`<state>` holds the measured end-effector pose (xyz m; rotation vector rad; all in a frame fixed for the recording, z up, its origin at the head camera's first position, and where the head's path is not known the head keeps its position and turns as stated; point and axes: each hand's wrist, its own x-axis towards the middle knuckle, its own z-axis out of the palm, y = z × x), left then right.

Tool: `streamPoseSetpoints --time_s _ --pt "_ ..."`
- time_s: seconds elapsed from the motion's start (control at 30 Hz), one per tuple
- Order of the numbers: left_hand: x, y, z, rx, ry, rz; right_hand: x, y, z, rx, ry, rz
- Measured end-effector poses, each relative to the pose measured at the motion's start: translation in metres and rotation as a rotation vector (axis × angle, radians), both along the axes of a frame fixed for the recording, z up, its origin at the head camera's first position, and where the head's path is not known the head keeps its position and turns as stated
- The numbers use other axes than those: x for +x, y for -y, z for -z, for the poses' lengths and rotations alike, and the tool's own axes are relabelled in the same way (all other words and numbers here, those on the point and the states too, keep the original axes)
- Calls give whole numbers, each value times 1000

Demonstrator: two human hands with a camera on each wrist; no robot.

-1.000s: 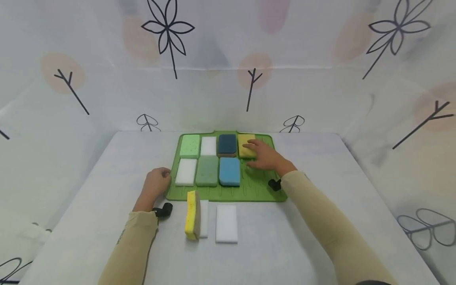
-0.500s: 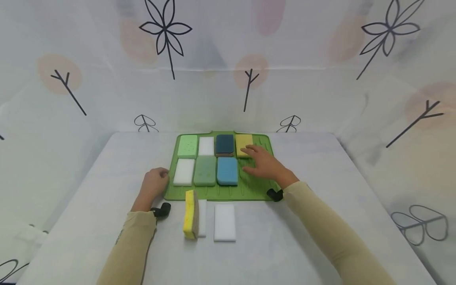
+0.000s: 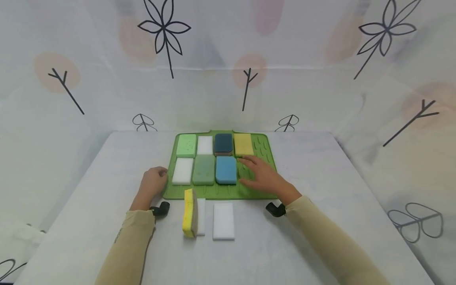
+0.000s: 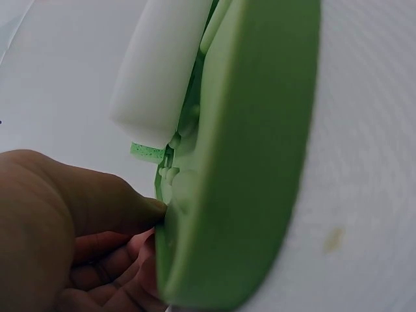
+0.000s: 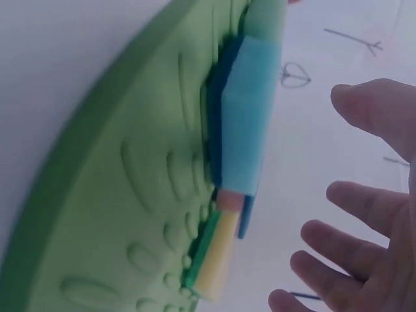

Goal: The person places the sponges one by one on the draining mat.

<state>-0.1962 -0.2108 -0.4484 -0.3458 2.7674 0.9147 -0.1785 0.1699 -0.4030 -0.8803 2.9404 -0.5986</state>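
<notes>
A green ridged mat (image 3: 228, 193) lies on the table with sponges in two rows. My left hand (image 3: 154, 183) pinches its left rim; the left wrist view shows the thumb (image 4: 123, 201) on the rim and the other fingers curled beneath. Over the mat's right part, my right hand (image 3: 265, 176) hovers with spread fingers, holding nothing. Just left of its fingertips sits a blue sponge (image 3: 226, 170), and behind them a yellow sponge (image 3: 244, 144). The other sponges on the mat are a dark blue one (image 3: 223, 143), a light green one (image 3: 186, 145), a darker green one (image 3: 204, 169) and two white ones (image 3: 183, 171).
In front of the mat, a yellow sponge with a brownish side (image 3: 189, 213) stands on edge. Beside it are a narrow white block (image 3: 201, 217) and a flat white block (image 3: 223, 221). A white patterned cloth (image 3: 206, 95) hangs behind the table.
My right hand has drawn back from over the yellow sponge toward the mat's front row. The left hand stays at the mat's left rim. The sponges keep their places.
</notes>
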Motion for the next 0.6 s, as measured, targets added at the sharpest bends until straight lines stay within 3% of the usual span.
streamPoseSetpoints --time_s 0.6 --pt "0 0 1 -9 -10 3 44 19 9 -8 18 -89"
